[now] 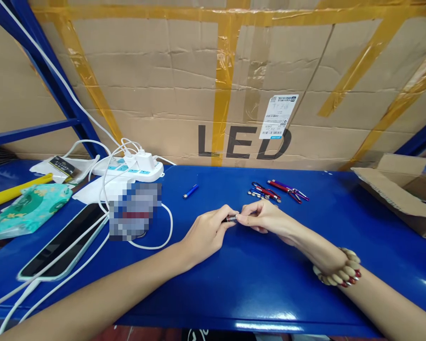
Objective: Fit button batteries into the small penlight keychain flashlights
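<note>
My left hand (206,232) and my right hand (264,217) meet in the middle of the blue shelf top (255,279). Both pinch a small dark cylindrical piece (232,218) between their fingertips, the left from its left end and the right from its right end. A beaded bracelet (341,272) circles my right wrist. Behind my right hand lie several small red and blue pen-like pieces with clips (279,189). A single blue cylinder (190,191) lies apart, behind my left hand.
A white power strip (135,166) with cables, a phone (62,242) on a charging cable, a green packet (26,208) and a yellow tube (16,190) sit at left. An open cardboard box (401,192) stands at right. A taped carton marked LED (213,80) forms the back.
</note>
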Tool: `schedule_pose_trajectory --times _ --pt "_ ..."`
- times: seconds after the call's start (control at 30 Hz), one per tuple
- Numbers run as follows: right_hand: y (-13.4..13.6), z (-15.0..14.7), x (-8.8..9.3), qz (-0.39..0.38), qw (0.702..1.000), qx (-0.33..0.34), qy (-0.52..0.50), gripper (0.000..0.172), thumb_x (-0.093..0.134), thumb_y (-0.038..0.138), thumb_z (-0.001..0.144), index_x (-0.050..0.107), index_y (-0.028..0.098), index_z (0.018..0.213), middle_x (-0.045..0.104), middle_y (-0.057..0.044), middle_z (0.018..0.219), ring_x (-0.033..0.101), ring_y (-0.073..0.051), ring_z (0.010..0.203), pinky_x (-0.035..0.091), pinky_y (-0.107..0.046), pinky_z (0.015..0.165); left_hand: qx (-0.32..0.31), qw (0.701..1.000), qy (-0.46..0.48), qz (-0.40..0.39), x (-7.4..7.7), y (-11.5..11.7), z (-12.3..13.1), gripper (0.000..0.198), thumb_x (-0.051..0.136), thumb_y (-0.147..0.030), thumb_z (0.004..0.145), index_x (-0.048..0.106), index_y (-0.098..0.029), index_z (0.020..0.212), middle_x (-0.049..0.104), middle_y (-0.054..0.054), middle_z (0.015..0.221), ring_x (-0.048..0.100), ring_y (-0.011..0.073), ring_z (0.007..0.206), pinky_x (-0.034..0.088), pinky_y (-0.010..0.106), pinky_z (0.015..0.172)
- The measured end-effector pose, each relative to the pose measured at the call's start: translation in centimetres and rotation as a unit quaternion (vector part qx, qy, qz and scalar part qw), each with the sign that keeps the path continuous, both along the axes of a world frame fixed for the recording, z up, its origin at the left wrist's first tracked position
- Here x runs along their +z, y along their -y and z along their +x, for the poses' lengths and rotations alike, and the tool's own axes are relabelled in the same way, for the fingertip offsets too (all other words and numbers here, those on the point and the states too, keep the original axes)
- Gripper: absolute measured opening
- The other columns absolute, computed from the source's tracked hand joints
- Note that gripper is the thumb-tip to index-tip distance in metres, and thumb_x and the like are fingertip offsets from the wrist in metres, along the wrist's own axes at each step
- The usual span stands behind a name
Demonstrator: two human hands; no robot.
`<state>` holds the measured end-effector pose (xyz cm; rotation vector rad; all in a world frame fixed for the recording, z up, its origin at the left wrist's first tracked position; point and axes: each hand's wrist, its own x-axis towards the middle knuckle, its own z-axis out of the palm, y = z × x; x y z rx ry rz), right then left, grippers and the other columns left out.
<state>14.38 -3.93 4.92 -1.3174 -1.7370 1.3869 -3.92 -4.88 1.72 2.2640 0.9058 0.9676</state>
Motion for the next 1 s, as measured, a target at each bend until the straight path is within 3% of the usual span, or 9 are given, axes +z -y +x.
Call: schedule_pose_trajectory --times 0.17,0.4,0.63,0.77,0.93,1.0 --pt "-0.3 0.2 0.2 -0.007 1.0 0.001 0.002 0.039 0.073 0.052 0.059 0.061 0.015 0.056 0.043 0.006 0.044 0.033 -0.005 0.041 0.023 -0.019 0.038 0.005 1.0 0.015 -0.016 0.5 -0.1 0.3 0.016 0.044 -0.01 0.089 0.054 -0.02 0.095 0.067 0.002 0.092 0.063 0.0152 0.082 0.045 0.022 0.072" --pt "-0.7 0.3 0.1 0.07 0.998 -0.011 0.002 0.035 0.075 0.047 0.061 0.065 0.015 0.068 0.057 0.002 0.061 0.045 -0.006 0.047 0.033 -0.02 0.043 0.024 0.998 0.035 -0.038 0.6 -0.3 0.5 0.014 0.043 -0.013 0.089 0.055 -0.019 0.095 0.065 0.0 0.082 0.061 0.0136 0.072 0.045 0.021 0.066" --pt "-0.6 -0.1 -0.2 0.131 0.991 0.009 0.022 0.04 0.06 0.056 0.073 0.059 0.016 0.075 0.046 0.006 0.049 0.041 -0.007 0.04 0.031 -0.02 0.04 0.054 0.997 0.041 -0.048 0.7 -0.2 0.5 0.013 0.044 -0.017 0.089 0.055 -0.019 0.096 0.061 -0.002 0.072 0.059 0.0132 0.065 0.043 0.02 0.059" --pt "-0.8 0.2 -0.6 0.171 0.984 0.027 0.035 0.038 0.05 0.056 0.081 0.053 0.018 0.078 0.048 0.005 0.055 0.046 -0.008 0.043 0.034 -0.02 0.04 0.067 0.996 0.031 -0.051 1.0 0.0 0.4 0.015 0.043 -0.021 0.091 0.057 -0.019 0.096 0.06 -0.002 0.07 0.057 0.0131 0.062 0.042 0.021 0.06" --pt "-0.4 2.4 -0.4 0.239 0.966 0.046 0.089 0.027 0.05 0.044 0.086 0.052 0.019 0.076 0.055 0.0 0.071 0.052 -0.01 0.053 0.041 -0.022 0.05 0.076 0.995 0.013 -0.057 1.2 0.5 0.6 0.02 0.038 -0.023 0.094 0.057 -0.02 0.098 0.059 -0.003 0.068 0.058 0.0128 0.063 0.042 0.02 0.063" --pt "0.3 3.8 -0.8 0.298 0.936 0.091 0.163 0.019 0.048 0.036 0.089 0.055 0.021 0.079 0.059 0.0 0.072 0.054 -0.011 0.057 0.042 -0.022 0.053 0.066 0.996 0.0 -0.058 0.8 0.7 0.7 0.019 0.038 -0.023 0.093 0.057 -0.021 0.095 0.06 -0.003 0.066 0.058 0.0118 0.062 0.043 0.019 0.062"
